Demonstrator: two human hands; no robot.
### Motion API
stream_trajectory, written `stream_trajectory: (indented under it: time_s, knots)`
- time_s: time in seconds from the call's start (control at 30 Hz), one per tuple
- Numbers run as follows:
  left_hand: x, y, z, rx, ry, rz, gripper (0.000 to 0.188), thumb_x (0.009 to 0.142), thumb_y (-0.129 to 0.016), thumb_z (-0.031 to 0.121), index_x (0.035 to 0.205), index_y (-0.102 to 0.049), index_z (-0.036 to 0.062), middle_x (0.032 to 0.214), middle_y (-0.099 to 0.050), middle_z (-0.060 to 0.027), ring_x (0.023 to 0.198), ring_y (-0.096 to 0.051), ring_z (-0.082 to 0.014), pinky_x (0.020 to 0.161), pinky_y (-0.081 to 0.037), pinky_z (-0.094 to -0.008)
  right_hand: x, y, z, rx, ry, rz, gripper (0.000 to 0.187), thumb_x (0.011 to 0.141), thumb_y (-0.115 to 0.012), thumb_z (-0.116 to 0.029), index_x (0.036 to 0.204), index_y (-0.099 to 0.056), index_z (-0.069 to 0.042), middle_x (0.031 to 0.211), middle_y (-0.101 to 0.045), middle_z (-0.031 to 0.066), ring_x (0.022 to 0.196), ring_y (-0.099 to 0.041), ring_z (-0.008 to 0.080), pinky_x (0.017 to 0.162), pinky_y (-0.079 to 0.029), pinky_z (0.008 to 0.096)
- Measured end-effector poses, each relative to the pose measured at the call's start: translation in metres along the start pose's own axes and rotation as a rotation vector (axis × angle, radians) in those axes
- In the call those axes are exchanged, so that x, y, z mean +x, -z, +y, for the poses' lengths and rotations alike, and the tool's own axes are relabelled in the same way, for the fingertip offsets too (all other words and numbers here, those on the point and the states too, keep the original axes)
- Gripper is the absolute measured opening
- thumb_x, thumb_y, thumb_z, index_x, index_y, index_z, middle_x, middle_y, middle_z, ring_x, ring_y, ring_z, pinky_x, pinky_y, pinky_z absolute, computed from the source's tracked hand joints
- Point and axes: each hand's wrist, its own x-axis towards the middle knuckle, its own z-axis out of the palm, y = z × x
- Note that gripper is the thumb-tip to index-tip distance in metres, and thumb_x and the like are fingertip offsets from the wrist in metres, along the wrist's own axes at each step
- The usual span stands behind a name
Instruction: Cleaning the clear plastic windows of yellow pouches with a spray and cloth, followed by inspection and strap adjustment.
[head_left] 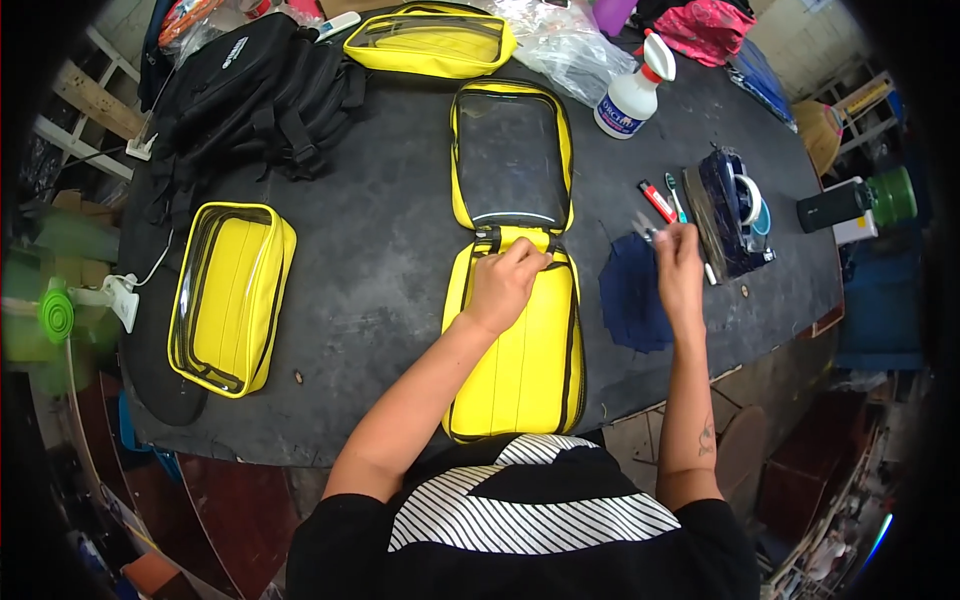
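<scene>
A yellow pouch (515,370) with black zipper edging lies opened out in front of me, its clear-windowed lid (510,155) folded back away from me. My left hand (505,285) rests on the yellow body just below the hinge, fingers closed on the fabric at its upper edge. To the right, my right hand (681,268) is closed around small metal snips (645,226), whose silver blades point up and left. Beneath them lies a dark blue piece of cloth (630,295). The fingertips of the right hand are slightly blurred.
Similar yellow pouches stand at the left (232,300) and far edge (430,42). A black backpack (240,100) fills the far left. Past my right hand are a red lighter-like item (656,201), a toothbrush (675,196), a dark pouch (735,215) and a spray bottle (628,95).
</scene>
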Motion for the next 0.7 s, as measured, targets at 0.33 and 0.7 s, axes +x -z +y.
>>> stream_trajectory:
  time_s: [0.33, 0.7]
  knots:
    - [0.007, -0.014, 0.009, 0.197, 0.076, -0.069, 0.015, 0.075, -0.058, -0.003, 0.086, -0.056, 0.0068, 0.083, -0.051, -0.0072, 0.057, -0.060, -0.0276, 0.050, -0.048, -0.0370, -0.058, -0.023, -0.059, -0.068, 0.294, -0.209, 0.021, 0.073, -0.076, -0.012, 0.086, -0.063, 0.000, 0.073, -0.064, 0.0146, 0.059, -0.062, 0.0247, 0.055, -0.047, 0.0339]
    - [0.005, -0.016, 0.008, 0.157, 0.079, 0.000, 0.012, 0.077, -0.058, -0.004, 0.084, -0.056, 0.0058, 0.082, -0.050, -0.0079, 0.054, -0.060, -0.0268, 0.048, -0.047, -0.0378, -0.059, -0.039, -0.060, -0.148, 0.240, -0.271, 0.018, 0.075, -0.072, -0.013, 0.080, -0.060, -0.001, 0.072, -0.064, 0.0157, 0.062, -0.063, 0.0327, 0.056, -0.048, 0.0396]
